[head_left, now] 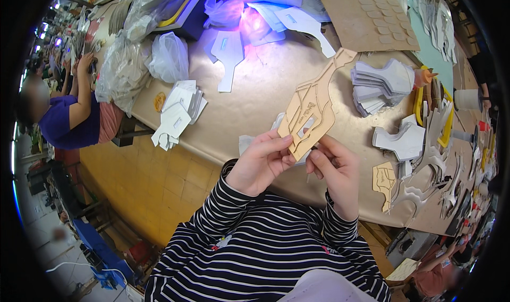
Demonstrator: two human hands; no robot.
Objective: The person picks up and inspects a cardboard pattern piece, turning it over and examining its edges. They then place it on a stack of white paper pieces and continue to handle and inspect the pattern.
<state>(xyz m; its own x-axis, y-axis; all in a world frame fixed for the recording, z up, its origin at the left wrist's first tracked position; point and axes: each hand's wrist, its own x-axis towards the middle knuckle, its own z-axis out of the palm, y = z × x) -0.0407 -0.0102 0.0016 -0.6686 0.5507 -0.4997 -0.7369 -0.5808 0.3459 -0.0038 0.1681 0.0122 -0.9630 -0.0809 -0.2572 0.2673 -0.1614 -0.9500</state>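
1. The tan slotted template (322, 94) is held up in front of the person, over the near part of the bench (260, 103), between both hands.
2. From here I see its long axis running diagonally: the broad end sits low by the hands, and the narrow neck points away from the person and to the right. Its engraved face is up.
3. The left hand (261, 161) pinches the broad end, thumb on the upper face and fingers curled under.
4. The right hand (337, 163) is at the lower right edge, thumb and fingers bent close together; I can't tell whether they pinch the template or something small beneath it.
5. The bench's near edge curves past the forearms, with the yellowish tiled floor (164, 182) beyond it on the left.
6. Bare brown surface stretches from the template across to the white pattern-piece stack (178, 113) on the left, giving the left hand side room.
7. The right is tighter: a grey-white stack (380, 84), a smaller white stack (402, 138) and a small tan template (383, 181) lie there, with curved offcuts (419, 188) beside them.
8. At the far side, a brown board (366, 18) lies past the template's tip.
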